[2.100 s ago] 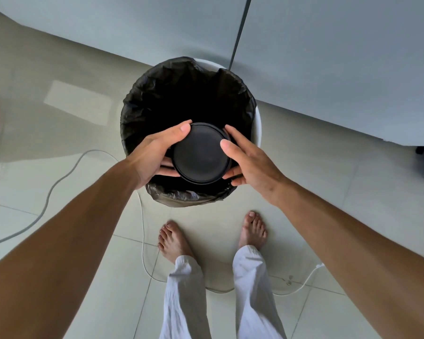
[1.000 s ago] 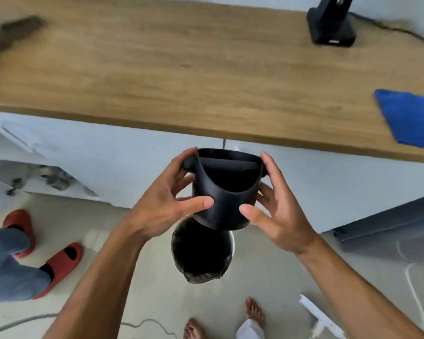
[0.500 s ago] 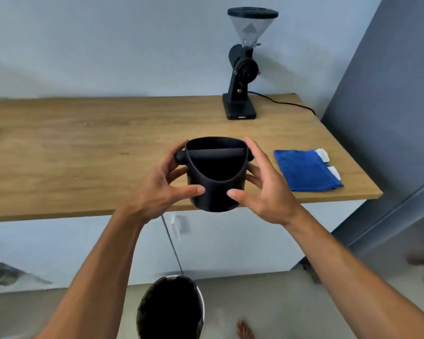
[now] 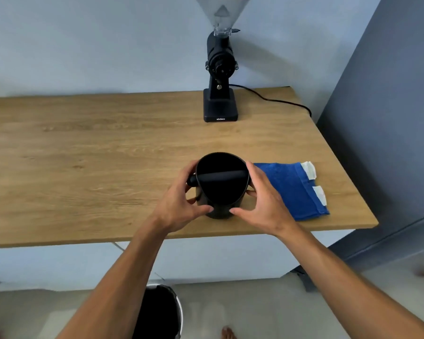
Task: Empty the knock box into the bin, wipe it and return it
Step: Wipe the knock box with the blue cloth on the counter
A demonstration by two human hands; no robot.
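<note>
1. Wooden countertop [image 4: 83, 167] against a pale wall, grey panel at right; floor visible below the front edge.
2. Coffee grinder [image 4: 220, 69] stands at the back of the counter, well apart from the hands, cord trailing right.
3. Bin [image 4: 160, 311] with black liner sits on the floor under the counter edge, below the left forearm.
4. Blue cloth [image 4: 294, 189] lies flat on the counter just right of the knock box, partly under the right hand.
5. Knock box [image 4: 220, 185] upright near the front edge, mouth up, looks set down or nearly so; its bar [image 4: 219, 176] runs left to right. Inside is dark; residue cannot be told.
6. Left hand [image 4: 179, 204] and right hand [image 4: 262, 204] both grip the box walls from opposite sides.
7. Judgement: wiping comes next; the cloth lies on the right hand's side, so that hand is nearer while the left steadies.
</note>
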